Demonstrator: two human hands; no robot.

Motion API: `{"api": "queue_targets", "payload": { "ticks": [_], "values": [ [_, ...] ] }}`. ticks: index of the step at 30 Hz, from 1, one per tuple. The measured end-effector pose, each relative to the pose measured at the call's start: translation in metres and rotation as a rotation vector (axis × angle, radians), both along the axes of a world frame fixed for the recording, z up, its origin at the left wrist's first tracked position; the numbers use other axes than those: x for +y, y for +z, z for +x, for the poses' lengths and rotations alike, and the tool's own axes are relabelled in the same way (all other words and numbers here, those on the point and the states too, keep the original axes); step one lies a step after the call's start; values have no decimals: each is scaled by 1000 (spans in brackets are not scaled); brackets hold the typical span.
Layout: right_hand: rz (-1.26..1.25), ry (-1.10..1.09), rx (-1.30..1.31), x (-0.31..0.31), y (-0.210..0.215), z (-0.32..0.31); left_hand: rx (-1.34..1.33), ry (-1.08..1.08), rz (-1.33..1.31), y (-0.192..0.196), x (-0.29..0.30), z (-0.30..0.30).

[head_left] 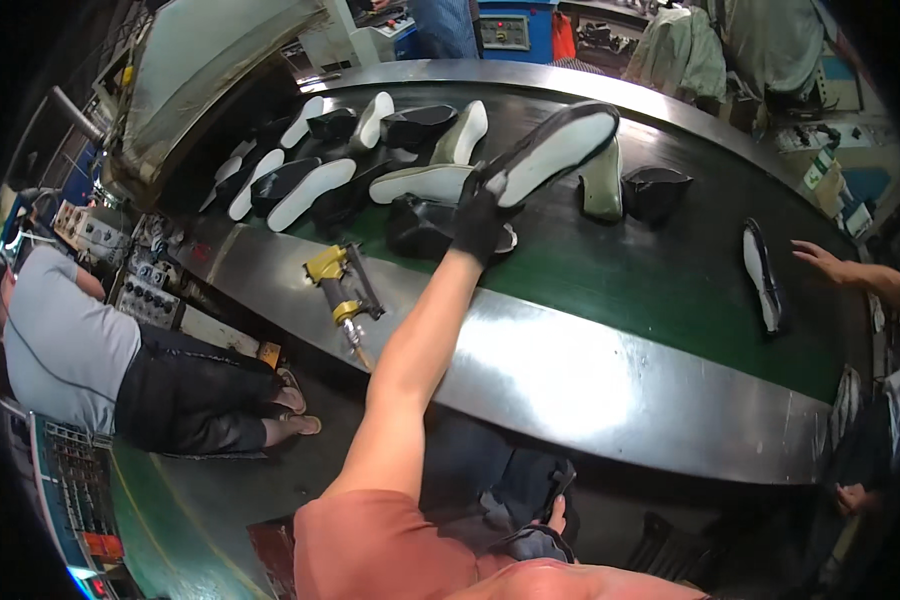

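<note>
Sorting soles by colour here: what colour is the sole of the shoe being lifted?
White, with a black upper, seen in the head view.

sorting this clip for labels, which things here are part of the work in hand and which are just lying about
In hand:
- left hand in a black glove, gripping a black shoe with a white sole
- green conveyor belt under it
- other black shoes and white soles on the belt

Lying about:
- yellow and black nail gun on the steel rim
- grey control panel
- right hand, low by the lap

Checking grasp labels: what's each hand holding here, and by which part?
The left hand, in a black glove, holds a black shoe, white sole up, with its grip at one end, over the green belt. The right hand is low by the lap; its hold cannot be told.
</note>
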State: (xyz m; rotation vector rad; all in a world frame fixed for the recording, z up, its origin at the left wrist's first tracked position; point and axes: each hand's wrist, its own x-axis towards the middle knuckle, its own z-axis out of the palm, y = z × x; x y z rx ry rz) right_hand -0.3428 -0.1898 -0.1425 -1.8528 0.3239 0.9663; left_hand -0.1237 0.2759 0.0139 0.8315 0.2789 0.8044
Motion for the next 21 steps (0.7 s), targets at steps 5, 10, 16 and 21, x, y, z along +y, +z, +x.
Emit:
{"api": "queue_targets", "payload": {
  "ticks": [5,10,16,21],
  "values": [
    [324,-142,-84,-48,-20,-40,119,137,658,3,-34,-195],
    [400,-196,-349,-44,49,-51,437,-219,990,31,-120,-342],
    [512,90,-447,28,101,-49,520,-391,1283,9,-186,-371],
    [486,248,-625,42,139,-25,521,-316,1329,84,-240,-389]
  ]
}}
